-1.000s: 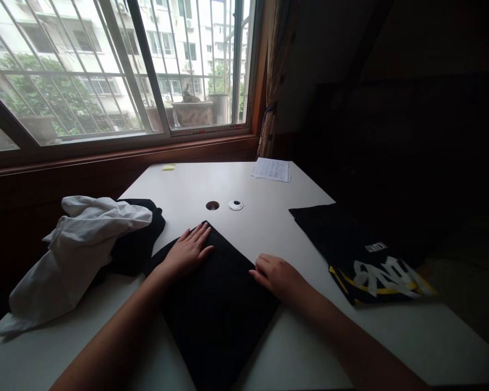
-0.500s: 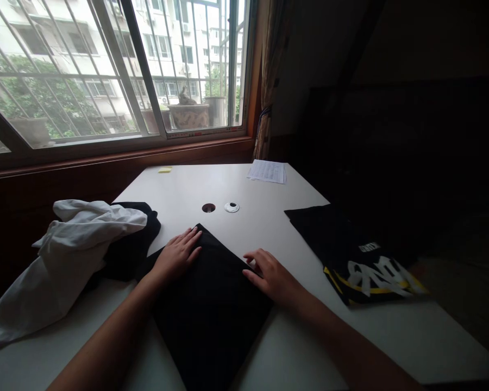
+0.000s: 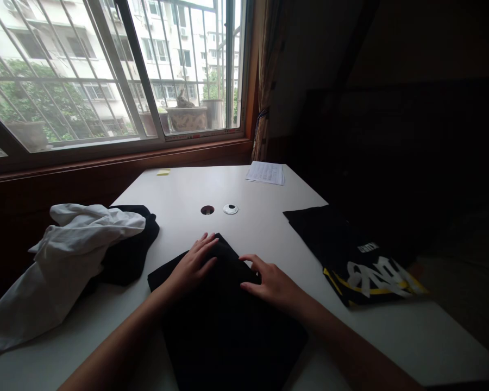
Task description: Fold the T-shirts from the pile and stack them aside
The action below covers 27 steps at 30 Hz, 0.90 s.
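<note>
A folded black garment (image 3: 232, 336) lies on the white table in front of me, one corner pointing toward the window. My left hand (image 3: 195, 263) rests flat on its upper left part, fingers stretched toward that corner. At the upper right edge is my right hand (image 3: 271, 279), its thumb and forefinger apart over the cloth and its other fingers partly hidden. I cannot make out what kind of garment it is, since the cloth is very dark.
On the left, a crumpled white garment (image 3: 81, 239) lies over a black one (image 3: 134, 252). A folded black garment with white lettering and yellow trim (image 3: 326, 236) is on the right. Farther back are papers (image 3: 264, 172), yellow notes (image 3: 163, 172), a table hole (image 3: 207, 210) and a round cap (image 3: 230, 209).
The black garment has turned and shifted to the right, its far corner now farther right. My left hand has moved right with it, while my right hand stays near the edge.
</note>
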Each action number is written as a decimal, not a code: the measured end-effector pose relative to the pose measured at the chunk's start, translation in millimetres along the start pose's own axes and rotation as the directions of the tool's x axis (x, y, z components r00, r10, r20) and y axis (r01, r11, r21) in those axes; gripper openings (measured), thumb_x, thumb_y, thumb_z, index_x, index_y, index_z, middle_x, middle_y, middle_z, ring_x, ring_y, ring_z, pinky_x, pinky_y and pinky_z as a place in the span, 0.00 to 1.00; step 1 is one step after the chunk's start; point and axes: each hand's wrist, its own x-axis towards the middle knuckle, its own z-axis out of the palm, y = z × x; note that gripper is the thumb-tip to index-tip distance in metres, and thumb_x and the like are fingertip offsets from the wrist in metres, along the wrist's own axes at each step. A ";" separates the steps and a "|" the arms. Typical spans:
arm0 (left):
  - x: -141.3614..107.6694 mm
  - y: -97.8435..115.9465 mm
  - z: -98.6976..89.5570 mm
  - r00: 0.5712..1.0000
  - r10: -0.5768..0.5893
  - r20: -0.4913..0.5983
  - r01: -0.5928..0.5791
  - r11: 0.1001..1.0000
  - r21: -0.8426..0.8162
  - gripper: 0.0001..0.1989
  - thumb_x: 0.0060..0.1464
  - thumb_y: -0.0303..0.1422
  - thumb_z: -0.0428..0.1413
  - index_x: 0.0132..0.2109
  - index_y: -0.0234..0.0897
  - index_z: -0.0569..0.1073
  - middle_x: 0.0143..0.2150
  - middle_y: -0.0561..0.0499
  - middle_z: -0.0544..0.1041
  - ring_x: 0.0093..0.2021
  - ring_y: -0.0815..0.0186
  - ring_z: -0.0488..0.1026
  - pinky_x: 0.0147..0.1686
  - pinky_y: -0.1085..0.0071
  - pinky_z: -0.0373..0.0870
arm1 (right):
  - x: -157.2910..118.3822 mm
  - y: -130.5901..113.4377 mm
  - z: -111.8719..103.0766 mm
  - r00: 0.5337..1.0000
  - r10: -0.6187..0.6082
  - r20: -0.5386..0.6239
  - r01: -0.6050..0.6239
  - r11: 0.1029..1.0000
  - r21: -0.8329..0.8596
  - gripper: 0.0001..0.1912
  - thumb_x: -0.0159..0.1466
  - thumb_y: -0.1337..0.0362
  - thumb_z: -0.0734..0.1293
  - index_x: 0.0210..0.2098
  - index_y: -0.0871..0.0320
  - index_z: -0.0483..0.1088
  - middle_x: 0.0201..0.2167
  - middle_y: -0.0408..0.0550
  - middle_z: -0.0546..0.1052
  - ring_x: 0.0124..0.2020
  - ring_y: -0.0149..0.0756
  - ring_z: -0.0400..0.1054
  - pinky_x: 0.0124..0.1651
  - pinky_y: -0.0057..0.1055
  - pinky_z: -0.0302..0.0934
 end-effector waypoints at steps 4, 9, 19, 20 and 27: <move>-1.7 -9.1 -14.6 0.989 -0.022 -0.144 0.012 0.998 -0.069 0.26 0.70 0.41 0.47 0.72 0.47 0.56 0.73 0.49 0.60 0.74 0.58 0.51 0.70 0.52 0.57 | 0.5 2.8 -3.5 0.999 0.037 -0.016 -0.036 0.999 0.033 0.27 0.65 0.55 0.69 0.61 0.46 0.63 0.40 0.46 0.76 0.38 0.40 0.74 0.40 0.34 0.65; -7.6 -32.2 -29.5 0.949 -0.052 -0.312 0.055 0.998 0.001 0.24 0.69 0.40 0.49 0.68 0.45 0.61 0.70 0.46 0.66 0.72 0.54 0.57 0.67 0.50 0.61 | 2.6 12.3 -21.7 0.980 0.143 -0.138 -0.148 0.989 -0.024 0.26 0.64 0.55 0.67 0.60 0.49 0.63 0.41 0.47 0.75 0.40 0.42 0.73 0.43 0.36 0.64; -11.6 -50.9 -18.5 0.953 -0.118 -0.278 0.151 0.983 0.103 0.23 0.67 0.43 0.49 0.65 0.42 0.66 0.62 0.42 0.72 0.65 0.50 0.67 0.61 0.49 0.67 | 0.2 48.2 -50.8 0.904 0.396 -0.163 -0.386 0.918 0.088 0.34 0.63 0.45 0.67 0.64 0.48 0.54 0.51 0.53 0.73 0.47 0.47 0.74 0.48 0.40 0.67; -11.9 -52.2 -16.0 0.960 -0.118 -0.253 0.149 0.983 0.109 0.24 0.67 0.44 0.49 0.66 0.41 0.66 0.62 0.41 0.73 0.64 0.50 0.68 0.61 0.49 0.68 | 0.3 48.6 -50.3 0.910 0.391 -0.139 -0.379 0.919 0.107 0.34 0.63 0.45 0.67 0.63 0.48 0.55 0.51 0.54 0.74 0.48 0.48 0.74 0.49 0.41 0.67; -12.7 -55.3 -11.1 0.979 -0.114 -0.167 0.125 0.990 0.060 0.27 0.65 0.46 0.53 0.67 0.42 0.64 0.59 0.42 0.75 0.61 0.50 0.69 0.58 0.50 0.69 | -6.5 34.9 -52.7 0.944 0.319 0.090 -0.329 0.869 0.370 0.42 0.59 0.55 0.74 0.68 0.49 0.52 0.55 0.54 0.76 0.53 0.49 0.74 0.54 0.43 0.69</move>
